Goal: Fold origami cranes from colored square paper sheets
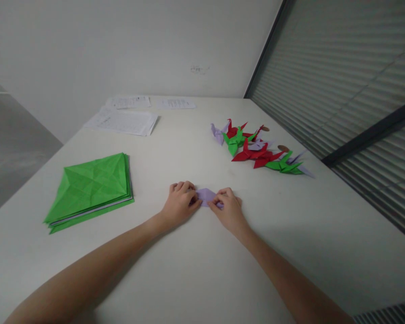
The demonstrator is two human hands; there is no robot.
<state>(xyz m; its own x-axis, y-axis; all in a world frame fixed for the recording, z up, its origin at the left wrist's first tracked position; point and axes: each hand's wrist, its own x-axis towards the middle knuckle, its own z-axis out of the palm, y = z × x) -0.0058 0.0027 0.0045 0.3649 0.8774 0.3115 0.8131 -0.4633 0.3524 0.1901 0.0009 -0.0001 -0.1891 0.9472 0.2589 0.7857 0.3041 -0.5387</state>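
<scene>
A small folded lilac paper [206,196] lies on the white table [202,265] between both hands. My left hand [179,203] pinches its left end with curled fingers. On the other side, my right hand [227,209] grips the right end, fingers pressed down onto the fold. Much of the paper is hidden under the fingertips.
A stack of green creased paper sheets [91,189] lies to the left. Several folded paper cranes [256,150] in red, green and lilac sit at the right rear. Printed white sheets [123,120] lie at the far edge. A window with blinds [351,81] runs along the right.
</scene>
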